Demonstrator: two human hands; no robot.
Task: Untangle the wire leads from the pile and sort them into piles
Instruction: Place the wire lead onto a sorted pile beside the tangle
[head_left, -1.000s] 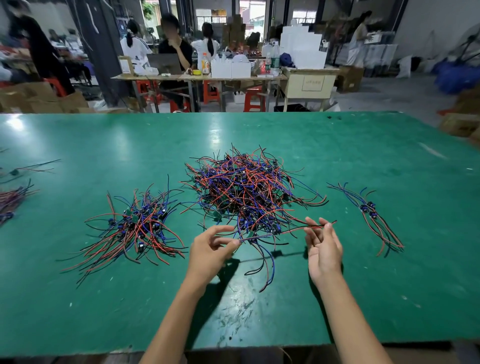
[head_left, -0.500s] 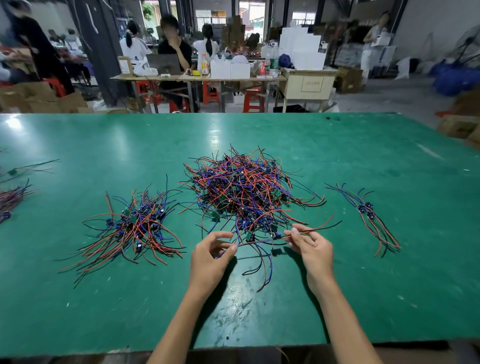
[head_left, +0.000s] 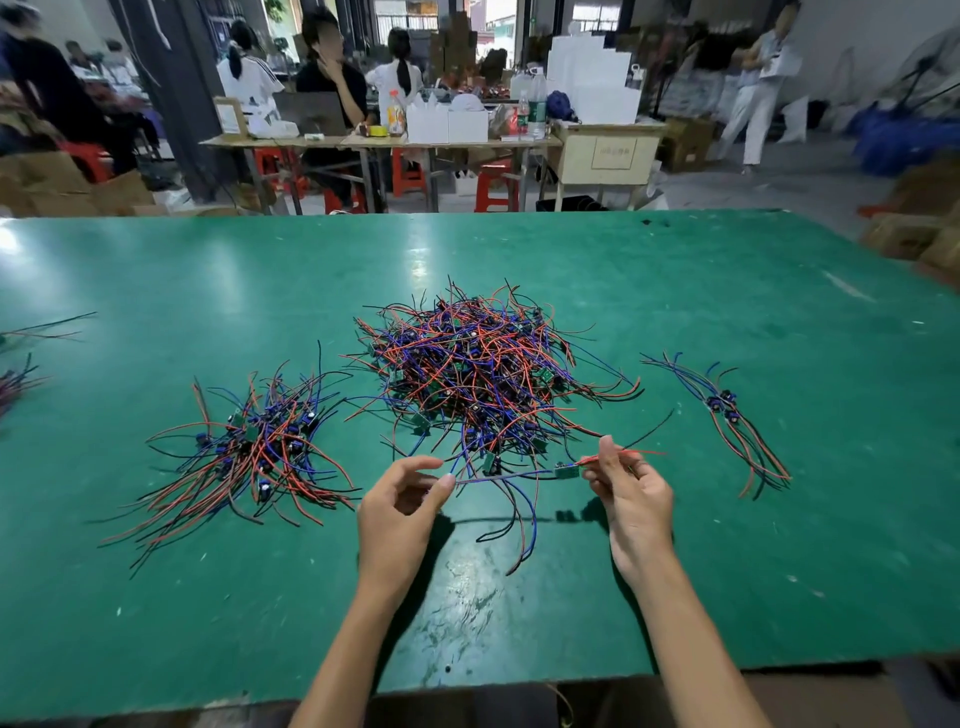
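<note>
Wire lead (head_left: 511, 474) with small green board held taut between left hand (head_left: 397, 512) and right hand (head_left: 631, 499), fingers pinching both ends, at 6 o'clock of tangled red-blue wire pile (head_left: 483, 374) on green tabletop (head_left: 727, 312).

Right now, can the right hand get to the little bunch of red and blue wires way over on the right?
Probably yes. Only bare green table separates the right hand from the small bundle of red and blue wires, but that hand is pinching a wire lead and would likely carry it along.
</note>
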